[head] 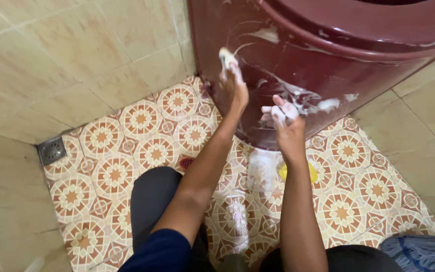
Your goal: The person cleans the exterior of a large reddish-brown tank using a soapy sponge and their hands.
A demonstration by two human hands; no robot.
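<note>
A large dark red plastic barrel (pixel 328 55) stands in the corner, its side streaked with white soap foam. My left hand (pixel 232 85) presses a small pale sponge or cloth (pixel 226 56) against the barrel's wall. Lower and to the right, my right hand (pixel 284 123) touches the barrel with foam-covered fingers spread. Both forearms reach up from the bottom of the view.
The floor has orange patterned tiles (pixel 142 141) with a foam puddle (pixel 260 171) and a yellow object (pixel 310 172) under the barrel. A metal drain (pixel 52 150) sits at the left wall. Beige wall tiles surround the corner. A blue-grey mop head (pixel 419 252) lies at bottom right.
</note>
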